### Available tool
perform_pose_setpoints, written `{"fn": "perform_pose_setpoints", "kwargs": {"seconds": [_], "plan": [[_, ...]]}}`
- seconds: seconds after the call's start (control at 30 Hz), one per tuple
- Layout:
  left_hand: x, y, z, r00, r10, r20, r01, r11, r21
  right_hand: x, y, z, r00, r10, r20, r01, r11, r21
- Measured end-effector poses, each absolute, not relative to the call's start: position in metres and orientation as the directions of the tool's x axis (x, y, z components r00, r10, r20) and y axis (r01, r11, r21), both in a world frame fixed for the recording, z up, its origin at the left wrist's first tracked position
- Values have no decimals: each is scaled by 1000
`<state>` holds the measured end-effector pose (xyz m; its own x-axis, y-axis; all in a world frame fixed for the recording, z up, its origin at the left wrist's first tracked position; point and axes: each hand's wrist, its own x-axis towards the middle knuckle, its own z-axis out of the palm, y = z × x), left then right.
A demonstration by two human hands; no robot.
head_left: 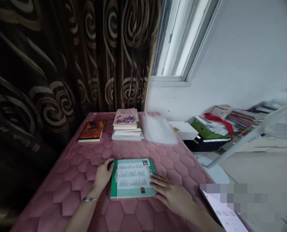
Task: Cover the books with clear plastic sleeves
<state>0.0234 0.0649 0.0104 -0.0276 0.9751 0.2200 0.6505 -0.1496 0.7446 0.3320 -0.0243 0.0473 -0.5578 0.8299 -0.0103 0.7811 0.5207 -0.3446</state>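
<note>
A green book (133, 178) lies flat on the pink quilted surface (85, 180), its printed side with a barcode facing up. At its left edge is my left hand (104, 174), with curled fingers touching the upper left corner; a bracelet circles that wrist. My right hand (169, 191) rests on the book's right edge, fingers stretched out and lying flat. Whether the left fingertips reach under the cover is hidden.
Farther back stand a stack of books (126, 122), an orange-covered book (91, 130) and clear plastic sheets (159, 129). A phone (223, 209) lies at the lower right. Beyond the right edge are a white box (183, 130) and a white fan (245, 138).
</note>
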Motion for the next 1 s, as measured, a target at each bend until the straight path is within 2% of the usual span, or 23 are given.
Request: {"fn": "perform_pose_setpoints", "kwargs": {"seconds": [0.1,0.3,0.57,0.73,0.87,1.0], "plan": [[24,64,9,-14,963,270,661,-194,725,333,-24,47,-581,814,30,763,557,-329],[24,64,6,-17,955,297,667,-211,714,335,-23,46,-591,804,56,730,564,-386],[22,64,5,-10,956,293,667,-212,714,340,-19,38,-641,764,75,704,624,-339],[25,64,7,-12,972,234,668,-166,725,342,-19,39,-649,757,82,684,627,-372],[23,50,48,-8,971,238,607,-184,773,345,-21,38,-550,826,120,729,545,-414],[3,13,116,-115,859,499,589,-346,730,350,-24,33,-472,874,113,764,470,-443]]}}
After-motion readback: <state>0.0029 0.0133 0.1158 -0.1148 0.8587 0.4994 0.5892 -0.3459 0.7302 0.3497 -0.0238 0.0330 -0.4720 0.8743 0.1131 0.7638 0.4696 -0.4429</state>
